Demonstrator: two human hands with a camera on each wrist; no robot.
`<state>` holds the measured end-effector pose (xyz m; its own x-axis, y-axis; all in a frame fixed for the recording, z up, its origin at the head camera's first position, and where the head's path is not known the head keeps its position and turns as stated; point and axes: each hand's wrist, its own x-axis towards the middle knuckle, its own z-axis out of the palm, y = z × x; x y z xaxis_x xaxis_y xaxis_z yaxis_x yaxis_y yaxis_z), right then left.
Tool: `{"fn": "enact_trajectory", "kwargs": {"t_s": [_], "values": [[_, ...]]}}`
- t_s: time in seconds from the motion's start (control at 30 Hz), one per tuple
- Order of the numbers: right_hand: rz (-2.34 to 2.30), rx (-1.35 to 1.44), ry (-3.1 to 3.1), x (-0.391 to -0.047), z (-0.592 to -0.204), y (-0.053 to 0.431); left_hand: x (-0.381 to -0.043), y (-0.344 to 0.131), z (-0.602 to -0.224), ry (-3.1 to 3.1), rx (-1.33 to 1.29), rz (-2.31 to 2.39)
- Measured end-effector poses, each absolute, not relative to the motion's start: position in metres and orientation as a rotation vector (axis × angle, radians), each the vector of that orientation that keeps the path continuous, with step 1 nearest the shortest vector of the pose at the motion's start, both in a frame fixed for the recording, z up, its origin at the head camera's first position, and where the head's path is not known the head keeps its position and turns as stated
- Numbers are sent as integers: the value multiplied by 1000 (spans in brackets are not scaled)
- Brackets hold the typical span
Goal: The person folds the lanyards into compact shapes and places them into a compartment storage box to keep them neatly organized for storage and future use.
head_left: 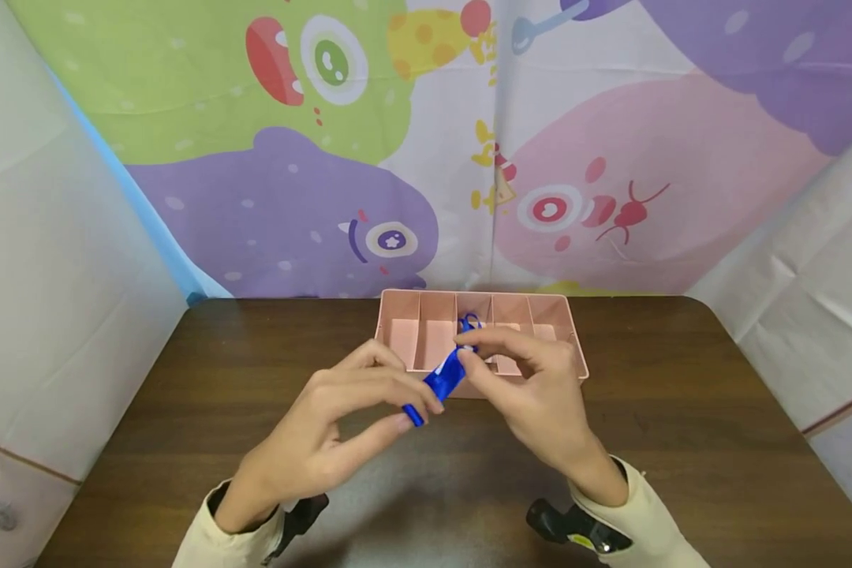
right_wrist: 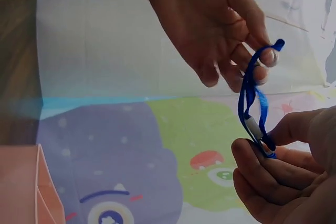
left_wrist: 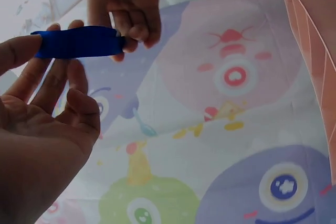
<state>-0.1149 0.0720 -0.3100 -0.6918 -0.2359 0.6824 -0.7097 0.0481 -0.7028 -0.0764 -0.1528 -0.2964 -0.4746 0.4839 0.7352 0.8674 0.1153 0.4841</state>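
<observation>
A strip of blue ribbon (head_left: 446,377) is stretched between both hands over the front of a pink box. My left hand (head_left: 334,422) pinches its near end between thumb and fingertips. At the other end, my right hand (head_left: 539,386) pinches it with thumb and forefinger. Flat and wide in the left wrist view, the ribbon (left_wrist: 79,43) is seen edge-on as layered loops in the right wrist view. A small white piece (right_wrist: 253,127) shows among those loops near the right fingertips. Thin blue loops (head_left: 472,320) stick out beyond the right hand.
The pink box (head_left: 400,309), divided into several compartments, stands at the back of the dark wooden table (head_left: 241,355). A printed cloth (head_left: 461,237) with cartoon creatures hangs behind the table, and pale sheets (head_left: 57,221) enclose both sides.
</observation>
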Motion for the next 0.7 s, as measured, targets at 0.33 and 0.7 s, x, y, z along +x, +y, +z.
{"fn": "enact_trajectory", "kwargs": {"t_s": [0.33,0.7], "values": [[1626,970,-1943,-116,-311,68,-83,-153,-306,-2099,-1086,-1143],[1482,1059,-1969,-116,-320,59,-83,-147,-309,-2213,-1031,-1167]]}}
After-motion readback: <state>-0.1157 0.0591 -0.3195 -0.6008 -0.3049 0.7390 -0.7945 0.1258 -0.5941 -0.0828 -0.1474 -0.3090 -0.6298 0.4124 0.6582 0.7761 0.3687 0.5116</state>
